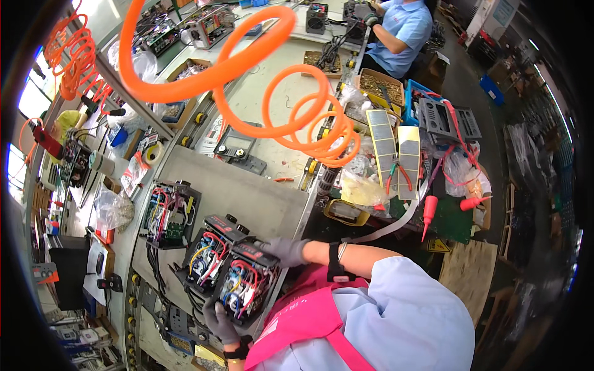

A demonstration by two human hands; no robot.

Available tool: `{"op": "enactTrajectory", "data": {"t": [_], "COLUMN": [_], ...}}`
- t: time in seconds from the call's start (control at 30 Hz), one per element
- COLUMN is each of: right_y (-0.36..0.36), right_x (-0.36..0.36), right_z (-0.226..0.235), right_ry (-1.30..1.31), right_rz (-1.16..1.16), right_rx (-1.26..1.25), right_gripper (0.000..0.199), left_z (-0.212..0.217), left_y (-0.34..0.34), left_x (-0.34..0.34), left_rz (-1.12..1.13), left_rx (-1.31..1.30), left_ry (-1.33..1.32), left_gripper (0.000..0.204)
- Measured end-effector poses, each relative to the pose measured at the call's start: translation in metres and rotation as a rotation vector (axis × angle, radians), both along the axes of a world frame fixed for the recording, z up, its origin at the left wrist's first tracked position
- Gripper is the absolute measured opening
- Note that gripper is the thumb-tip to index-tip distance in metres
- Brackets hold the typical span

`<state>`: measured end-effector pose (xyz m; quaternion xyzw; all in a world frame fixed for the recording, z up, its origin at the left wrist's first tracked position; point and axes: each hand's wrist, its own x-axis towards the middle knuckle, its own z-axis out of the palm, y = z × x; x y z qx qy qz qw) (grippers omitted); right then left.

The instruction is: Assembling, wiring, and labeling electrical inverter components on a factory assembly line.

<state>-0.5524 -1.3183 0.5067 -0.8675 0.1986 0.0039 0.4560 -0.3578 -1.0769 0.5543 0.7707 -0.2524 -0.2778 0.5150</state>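
Note:
Both my hands wear grey gloves and hold an open-sided electronic unit (247, 281) from opposite ends. It has a black casing, a dark front panel with red marks, and red, blue, yellow and white wires inside. My left hand (221, 323) grips its lower left corner. My right hand (281, 251) lies closed against the panel end, its fingertips partly hidden. Right beside it stands a second similar unit (207, 256) with a black knob. Farther left, a third unit (170, 215) shows red wires and a green circuit board. Black cables hang by these units.
The units rest on a grey metal plate (253, 191) over the roller conveyor (132, 321). An orange coiled air hose (247, 62) hangs overhead. On the right are pliers (399, 176), red-tipped bottles (429, 213) and parts boxes (380, 86). A co-worker (402, 34) works at the far end.

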Motion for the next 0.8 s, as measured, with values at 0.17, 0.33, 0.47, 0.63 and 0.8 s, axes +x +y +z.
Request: {"op": "enactTrajectory", "data": {"t": [0.17, 0.33, 0.47, 0.63, 0.8], "right_y": [-0.017, -0.034, -0.067, -0.138, -0.187], "right_x": [-0.013, -0.051, -0.153, -0.476, -0.489], "right_z": [-0.04, 0.004, 0.059, -0.109, -0.184], "right_ry": [-0.18, 0.021, -0.177, 0.045, 0.134], "right_rz": [-0.089, -0.058, -0.383, -1.271, -1.59], "right_rx": [-0.078, -0.088, 0.305, -0.107, -0.038], "right_gripper": [0.073, 0.065, 0.041, 0.039, 0.03], "left_z": [-0.024, -0.02, 0.01, -0.068, -0.082], "left_y": [-0.017, -0.014, 0.021, 0.101, 0.144], "left_x": [-0.025, -0.017, 0.006, 0.091, 0.103], "left_rz": [0.007, -0.059, 0.174, 0.502, 0.413], "left_rx": [-0.049, 0.03, 0.118, 0.637, 0.784], "left_ry": [-0.109, -0.112, -0.382, -0.59, 0.002], "left_gripper": [0.032, 0.036, 0.038, 0.04, 0.061]}}
